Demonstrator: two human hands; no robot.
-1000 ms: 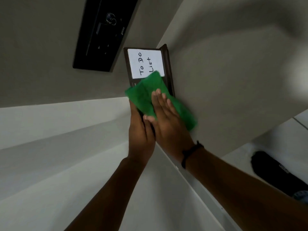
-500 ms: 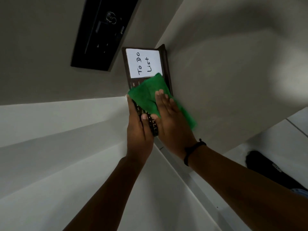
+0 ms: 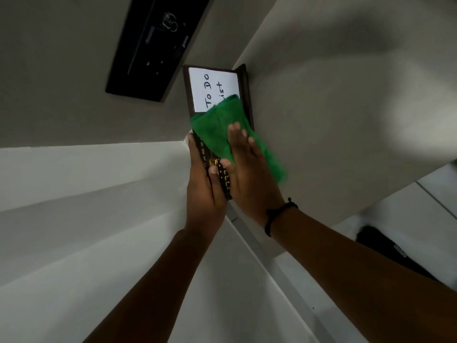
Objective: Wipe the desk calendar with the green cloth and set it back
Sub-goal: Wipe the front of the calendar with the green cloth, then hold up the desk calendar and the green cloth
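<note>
The desk calendar (image 3: 212, 85) is a dark brown frame with a white card reading "To Do List" and rows of month and date markings lower down. My left hand (image 3: 204, 191) grips its lower left edge and holds it up in the air. My right hand (image 3: 249, 174) lies flat, pressing the green cloth (image 3: 220, 127) against the calendar's front. The cloth covers the middle of the calendar and the card's lower corner, and its loose end trails off to the right of my hand.
A black panel (image 3: 153, 45) with a round knob and small ports is set in the grey surface at upper left. White ledges (image 3: 74, 194) run on the left, a grey wall (image 3: 333, 107) on the right. A black shoe (image 3: 385, 251) rests on the pale floor at right.
My right hand has pushed the green cloth up the calendar's front, so that it now covers part of the word "List". My left hand keeps the same grip.
</note>
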